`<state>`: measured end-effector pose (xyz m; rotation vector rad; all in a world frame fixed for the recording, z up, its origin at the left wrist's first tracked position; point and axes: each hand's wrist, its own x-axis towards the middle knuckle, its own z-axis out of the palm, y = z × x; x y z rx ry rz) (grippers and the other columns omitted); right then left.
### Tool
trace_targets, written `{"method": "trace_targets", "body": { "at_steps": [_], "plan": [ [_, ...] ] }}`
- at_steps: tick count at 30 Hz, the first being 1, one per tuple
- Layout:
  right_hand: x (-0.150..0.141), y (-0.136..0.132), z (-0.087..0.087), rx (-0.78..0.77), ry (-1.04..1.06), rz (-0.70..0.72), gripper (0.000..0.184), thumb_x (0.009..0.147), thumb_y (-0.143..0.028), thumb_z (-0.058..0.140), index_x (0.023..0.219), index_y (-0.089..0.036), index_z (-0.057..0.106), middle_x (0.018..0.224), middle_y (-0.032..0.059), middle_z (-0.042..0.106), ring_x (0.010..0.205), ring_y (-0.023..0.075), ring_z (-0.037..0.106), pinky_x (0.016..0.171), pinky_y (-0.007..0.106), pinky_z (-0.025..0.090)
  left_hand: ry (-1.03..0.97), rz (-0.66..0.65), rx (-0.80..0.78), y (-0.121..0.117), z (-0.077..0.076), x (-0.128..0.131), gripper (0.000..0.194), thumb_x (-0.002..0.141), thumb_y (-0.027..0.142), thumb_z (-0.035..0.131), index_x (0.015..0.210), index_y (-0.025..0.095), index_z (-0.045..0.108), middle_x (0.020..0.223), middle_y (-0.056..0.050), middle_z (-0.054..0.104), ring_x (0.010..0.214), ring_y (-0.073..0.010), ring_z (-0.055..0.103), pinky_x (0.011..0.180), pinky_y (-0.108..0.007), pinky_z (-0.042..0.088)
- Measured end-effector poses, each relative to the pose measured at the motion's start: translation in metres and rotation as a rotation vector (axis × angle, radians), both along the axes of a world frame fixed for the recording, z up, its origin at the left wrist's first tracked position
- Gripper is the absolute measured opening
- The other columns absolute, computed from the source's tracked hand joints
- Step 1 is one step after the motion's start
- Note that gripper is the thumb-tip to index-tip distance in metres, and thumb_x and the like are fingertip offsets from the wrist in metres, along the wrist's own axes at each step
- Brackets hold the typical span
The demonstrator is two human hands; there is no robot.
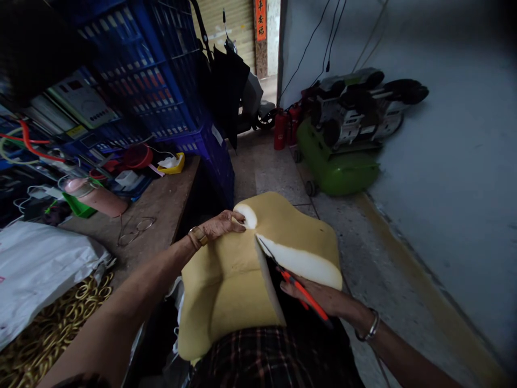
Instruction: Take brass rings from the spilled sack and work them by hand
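Observation:
A tan foam cushion [238, 269] with white foam at its cut faces lies across my lap, over dark plaid cloth. A long slit runs from near its middle to the edge closest to me, spread into a wedge. My left hand [225, 225] grips the cushion at a smaller white cut spot, thumb and fingers pinched on the foam. In my right hand [319, 296] are what look like scissors [305, 293] with red and black handles. Their dark blade points to the inner end of the slit. The fingers under the handles are partly hidden.
On the left, a wooden bench [161, 207] carries a pink jar [99, 196], a yellow tray [173, 164] and many gold rings [60, 318]. Blue crates [161, 70] stand behind. Ahead are red fire extinguishers [280, 129] and a green air compressor [339, 161] by the wall.

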<state>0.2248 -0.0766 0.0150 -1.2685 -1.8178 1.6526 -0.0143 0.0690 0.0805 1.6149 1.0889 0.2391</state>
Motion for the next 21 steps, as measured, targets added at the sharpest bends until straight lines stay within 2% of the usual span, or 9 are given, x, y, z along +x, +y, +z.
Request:
{"method": "trace_targets", "body": {
  "at_steps": [3,6,10,13,15,21],
  "plan": [
    [0.01,0.009,0.006,0.018,-0.047,0.021,0.063,0.074,-0.067,0.046,0.114,-0.02,0.056,0.119,0.0084,0.058,0.118,0.0279,0.045,0.106,0.042,0.027,-0.053,0.038,-0.174,0.005,-0.005,-0.004,0.036,0.06,0.03,0.07,0.09,0.01,0.065,0.077,-0.004,0.063,0.065,-0.0141,0.057,0.063,-0.026,0.043],
    [0.014,0.015,0.008,0.027,-0.098,0.041,0.066,0.071,-0.07,0.047,0.11,-0.018,0.059,0.113,0.0093,0.061,0.113,0.0289,0.049,0.105,0.042,0.03,-0.102,0.125,-0.255,0.008,-0.008,-0.007,0.039,0.056,0.027,0.074,0.09,0.011,0.063,0.075,-0.002,0.063,0.064,-0.013,0.056,0.064,-0.026,0.044],
    [0.007,0.013,0.001,-0.023,-0.079,0.076,0.066,0.072,-0.068,0.048,0.114,-0.018,0.059,0.119,0.0076,0.059,0.118,0.027,0.046,0.108,0.039,0.028,-0.157,0.192,-0.275,0.006,-0.005,-0.007,0.032,0.056,0.024,0.073,0.083,0.012,0.062,0.072,-0.001,0.061,0.06,-0.0118,0.055,0.059,-0.024,0.043],
    [-0.001,0.01,-0.005,-0.058,-0.063,0.117,0.062,0.073,-0.067,0.047,0.107,-0.018,0.064,0.124,0.0056,0.056,0.126,0.0265,0.037,0.111,0.038,0.02,-0.182,0.179,-0.257,0.004,-0.003,-0.008,0.026,0.058,0.024,0.071,0.079,0.012,0.061,0.068,0.001,0.058,0.056,-0.0101,0.053,0.055,-0.023,0.04],
    [-0.007,0.01,-0.008,-0.07,-0.03,0.144,0.06,0.077,-0.067,0.041,0.103,-0.018,0.065,0.121,0.0054,0.058,0.127,0.0254,0.036,0.112,0.038,0.017,-0.175,0.203,-0.24,0.004,-0.003,-0.009,0.029,0.058,0.024,0.071,0.083,0.012,0.061,0.068,0.001,0.058,0.055,-0.0097,0.052,0.054,-0.022,0.04],
    [-0.024,0.012,-0.012,-0.065,0.147,0.022,0.067,0.078,-0.065,0.044,0.122,-0.016,0.049,0.124,0.0094,0.054,0.119,0.0227,0.045,0.11,0.038,0.021,-0.159,0.286,-0.246,0.006,-0.006,-0.017,0.04,0.057,0.024,0.072,0.093,0.012,0.062,0.076,-0.002,0.061,0.06,-0.0115,0.054,0.059,-0.024,0.041]
  ]
}}
